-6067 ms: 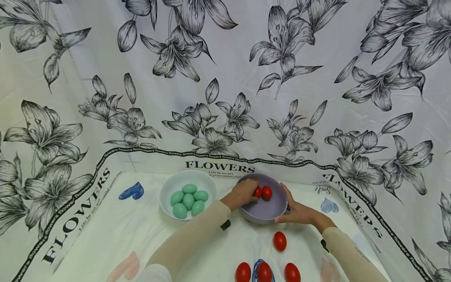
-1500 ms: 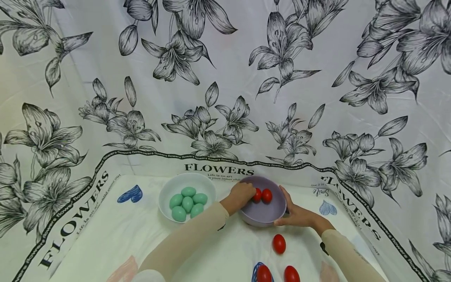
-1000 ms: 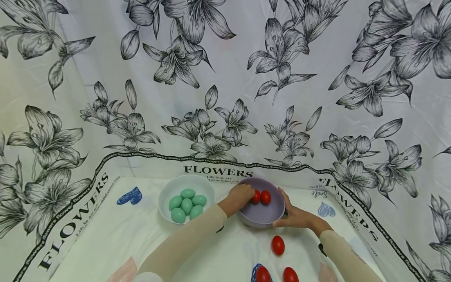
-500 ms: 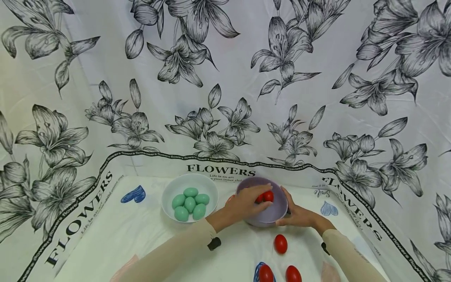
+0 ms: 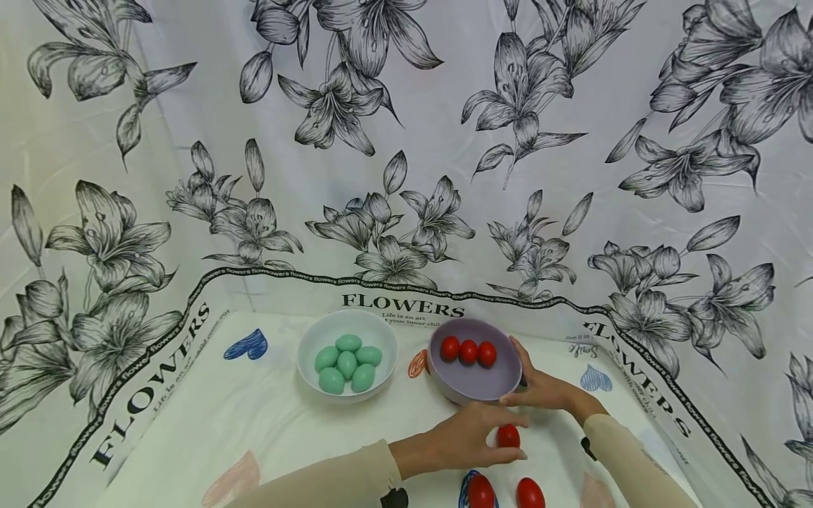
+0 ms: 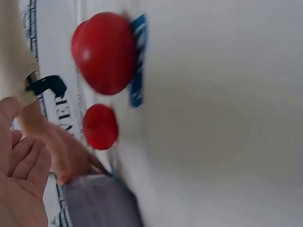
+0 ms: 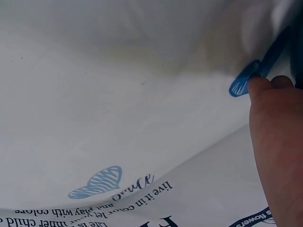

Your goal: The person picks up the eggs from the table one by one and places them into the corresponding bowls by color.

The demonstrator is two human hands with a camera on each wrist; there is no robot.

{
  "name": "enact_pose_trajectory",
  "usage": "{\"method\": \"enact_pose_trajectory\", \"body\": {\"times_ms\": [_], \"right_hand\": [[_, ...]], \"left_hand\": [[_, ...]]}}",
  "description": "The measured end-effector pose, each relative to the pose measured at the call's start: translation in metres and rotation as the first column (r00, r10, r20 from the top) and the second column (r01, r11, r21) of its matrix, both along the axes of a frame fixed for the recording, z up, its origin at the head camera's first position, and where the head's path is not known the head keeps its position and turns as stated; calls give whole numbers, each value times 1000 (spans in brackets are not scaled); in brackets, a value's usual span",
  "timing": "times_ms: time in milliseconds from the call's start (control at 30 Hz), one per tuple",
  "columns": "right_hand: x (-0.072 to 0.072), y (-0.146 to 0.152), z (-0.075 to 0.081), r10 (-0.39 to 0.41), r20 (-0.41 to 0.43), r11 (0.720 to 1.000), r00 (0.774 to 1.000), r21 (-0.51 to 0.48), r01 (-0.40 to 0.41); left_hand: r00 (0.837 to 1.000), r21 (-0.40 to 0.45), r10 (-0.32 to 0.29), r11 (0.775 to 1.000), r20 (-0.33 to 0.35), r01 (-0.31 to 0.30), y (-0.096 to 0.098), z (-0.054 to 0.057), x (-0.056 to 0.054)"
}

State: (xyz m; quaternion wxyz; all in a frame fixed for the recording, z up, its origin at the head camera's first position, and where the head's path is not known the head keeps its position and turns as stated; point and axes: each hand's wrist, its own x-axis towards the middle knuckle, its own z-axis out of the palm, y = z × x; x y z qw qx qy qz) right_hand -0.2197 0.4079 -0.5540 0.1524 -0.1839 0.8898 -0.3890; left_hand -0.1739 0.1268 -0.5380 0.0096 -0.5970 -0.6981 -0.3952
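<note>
In the head view my left hand (image 5: 460, 441) hovers over the table with thumb and fingers spread to either side of a red egg (image 5: 508, 436). Whether they touch it I cannot tell. The left wrist view has that hand (image 6: 23, 175) at the left edge, apart from the red egg (image 6: 101, 126) near the bowl. My right hand (image 5: 540, 388) grips the right side of the purple bowl (image 5: 476, 391), thumb at the front and fingers along the wall. Three red eggs (image 5: 468, 352) lie in a row inside this bowl. Only part of the right hand (image 7: 279, 146) shows in its wrist view.
A white bowl (image 5: 303, 356) with several green eggs (image 5: 346, 364) stands left of the purple bowl. Two more red eggs, one left (image 5: 480, 491) and one right (image 5: 530, 493), lie at the front. A flower-printed cloth (image 5: 381, 240) hangs behind and covers the table.
My left hand has left the purple bowl, come towards the front and is now over the red egg before it. Three eggs now show inside the bowl. The right hand stays on the bowl.
</note>
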Motion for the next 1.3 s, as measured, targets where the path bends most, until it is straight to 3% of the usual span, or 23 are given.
{"method": "enact_pose_trajectory", "body": {"times_ms": [133, 267, 400, 700, 1067, 1300], "right_hand": [[0, -3, -2, -23, 15, 1000, 1000, -19, 23], [1, -6, -7, -37, 25, 999, 999, -17, 37], [1, -8, -12, -38, 17, 999, 999, -7, 38], [-3, -10, -7, -33, 14, 999, 999, -11, 34], [-3, -6, -7, -47, 13, 999, 999, -18, 48], [0, -1, -4, -49, -12, 999, 999, 1, 49]], "left_hand": [[998, -122, 69, 990, 4, -68, 6, -17, 1], [991, -191, 134, 972, -25, -136, 11, -31, -1], [985, -218, 163, 961, -59, -172, 12, -38, -3], [981, -251, 193, 949, -11, -189, 16, -48, -8], [982, -228, 188, 958, 30, -176, 21, -50, -8], [990, -252, 123, 962, 67, -103, 16, -24, 6]]}}
